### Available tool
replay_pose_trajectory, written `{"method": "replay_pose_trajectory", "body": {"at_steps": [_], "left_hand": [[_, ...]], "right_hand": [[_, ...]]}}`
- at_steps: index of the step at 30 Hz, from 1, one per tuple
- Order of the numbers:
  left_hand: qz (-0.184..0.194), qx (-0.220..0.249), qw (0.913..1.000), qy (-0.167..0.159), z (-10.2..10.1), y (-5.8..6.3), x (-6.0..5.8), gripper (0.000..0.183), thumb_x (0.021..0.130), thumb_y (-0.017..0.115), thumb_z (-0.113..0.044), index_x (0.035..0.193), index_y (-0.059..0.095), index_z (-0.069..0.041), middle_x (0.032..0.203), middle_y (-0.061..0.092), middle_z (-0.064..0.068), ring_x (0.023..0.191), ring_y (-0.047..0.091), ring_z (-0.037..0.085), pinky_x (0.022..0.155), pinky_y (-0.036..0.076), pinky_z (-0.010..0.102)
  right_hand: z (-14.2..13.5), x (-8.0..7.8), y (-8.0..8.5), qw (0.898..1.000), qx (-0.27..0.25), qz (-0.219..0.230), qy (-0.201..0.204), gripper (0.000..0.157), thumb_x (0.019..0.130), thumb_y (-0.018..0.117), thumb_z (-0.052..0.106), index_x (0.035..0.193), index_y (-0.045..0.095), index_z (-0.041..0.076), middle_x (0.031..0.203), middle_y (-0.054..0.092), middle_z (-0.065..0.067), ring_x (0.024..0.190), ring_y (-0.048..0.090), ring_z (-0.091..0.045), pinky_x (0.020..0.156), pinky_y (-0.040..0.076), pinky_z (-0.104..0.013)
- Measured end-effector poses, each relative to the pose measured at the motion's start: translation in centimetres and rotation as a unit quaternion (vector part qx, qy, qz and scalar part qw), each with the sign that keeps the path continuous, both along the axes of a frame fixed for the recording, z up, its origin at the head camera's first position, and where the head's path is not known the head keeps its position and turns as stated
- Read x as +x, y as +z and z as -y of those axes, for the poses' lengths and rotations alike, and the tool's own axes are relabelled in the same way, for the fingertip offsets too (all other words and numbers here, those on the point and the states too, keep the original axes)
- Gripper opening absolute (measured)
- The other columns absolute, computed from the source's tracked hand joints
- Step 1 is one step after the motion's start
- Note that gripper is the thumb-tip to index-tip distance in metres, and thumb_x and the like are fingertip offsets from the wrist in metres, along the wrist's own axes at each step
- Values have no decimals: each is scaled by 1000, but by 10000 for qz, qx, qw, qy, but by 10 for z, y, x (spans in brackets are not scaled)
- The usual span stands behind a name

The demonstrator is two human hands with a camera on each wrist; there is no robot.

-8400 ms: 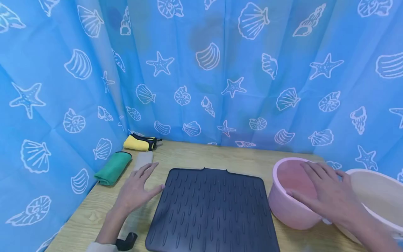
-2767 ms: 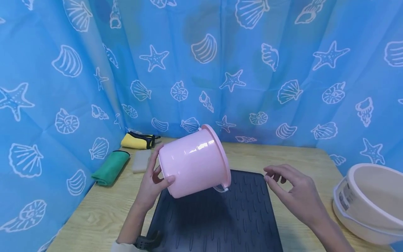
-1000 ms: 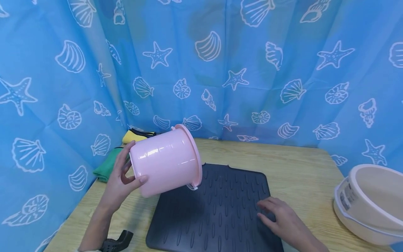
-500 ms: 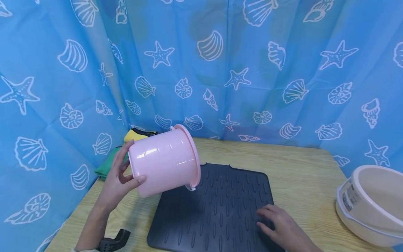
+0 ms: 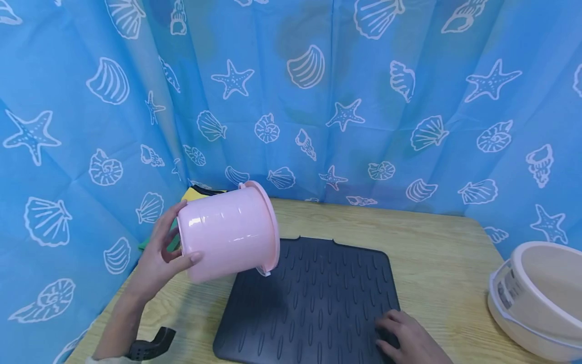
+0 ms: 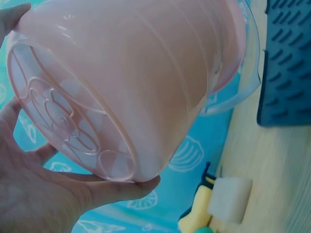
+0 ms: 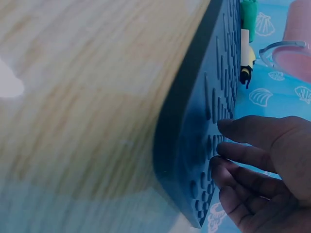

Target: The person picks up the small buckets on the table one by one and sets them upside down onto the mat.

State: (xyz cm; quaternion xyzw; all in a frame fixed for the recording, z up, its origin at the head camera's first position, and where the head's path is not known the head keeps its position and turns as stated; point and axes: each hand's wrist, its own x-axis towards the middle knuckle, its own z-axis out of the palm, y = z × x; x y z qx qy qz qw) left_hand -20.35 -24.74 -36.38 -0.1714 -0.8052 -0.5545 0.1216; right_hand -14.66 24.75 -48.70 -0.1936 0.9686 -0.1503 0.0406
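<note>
A pink bucket [image 5: 227,237] is held up by my left hand [image 5: 152,258], tipped on its side with its mouth facing right. In the left wrist view, the fingers and thumb grip around its ringed base [image 6: 60,119], and the clear handle [image 6: 235,99] hangs by the rim. Below and to the right lies a black ridged mat [image 5: 318,298] with raised oval bumps. My right hand [image 5: 406,337] is low over the mat's right side, holding nothing. Its fingers are loosely bent, with fingertips close to the bumps in the right wrist view.
Nested cream basins [image 5: 509,298] stand at the table's right edge. Behind the bucket at left are a yellow cloth roll [image 5: 193,194], a green cloth [image 7: 249,19] and a pale sponge block [image 6: 231,199]. A blue shell-print curtain [image 5: 295,126] surrounds the wooden table [image 5: 445,268].
The pink bucket, earlier upright beside the basins under my right hand, is now tipped in my left hand and has drifted left. My right hand has come down to the mat's near right side.
</note>
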Motion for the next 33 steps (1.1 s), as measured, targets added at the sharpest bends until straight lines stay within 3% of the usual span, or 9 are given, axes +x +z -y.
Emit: {"method": "replay_pose_trajectory", "body": {"at_steps": [4,9,11,16,26,33], "left_hand": [[-58,-115,9999,6,6,2,-3,98,83,76,-4,160,21,-31,159,15,1,135,27,49,88,47,68],[-70,-313,9994,100,13,4,-5,98,83,77,-6,159,21,-32,158,17,2,133,32,48,85,53,56],[-70,-437,9989,135,15,5,-6,98,83,77,-7,159,22,-32,158,18,4,131,33,47,84,54,56],[19,-920,9953,295,23,10,-9,96,82,81,-16,158,25,-36,160,16,9,132,31,46,84,48,69],[31,-1655,9859,246,34,18,-15,94,81,83,-25,157,29,-38,161,14,10,133,28,48,82,48,71],[267,-2066,9779,163,33,27,-21,95,80,83,-33,157,27,-38,162,14,14,133,26,50,81,50,69]], "right_hand": [[-4,0,-5,9998,-82,-33,185,23,80,84,23,98,74,13,92,56,10,80,56,-7,68,51,-29],[-8,2,-10,9990,-163,-257,332,22,80,84,21,97,74,12,92,55,12,80,55,-6,68,51,-28],[-8,2,-11,9982,-228,-383,393,21,80,84,21,96,74,12,92,56,12,80,55,-5,68,51,-28],[-9,3,-14,9953,-361,-730,522,19,79,84,20,94,74,14,91,57,12,81,56,-5,69,52,-28],[-6,5,-15,9934,-455,-959,426,17,78,85,17,90,73,18,90,57,14,81,54,-3,69,51,-28],[-5,5,-18,9930,-378,-1059,353,17,77,86,18,89,73,18,89,57,15,81,54,-4,69,52,-28]]}}
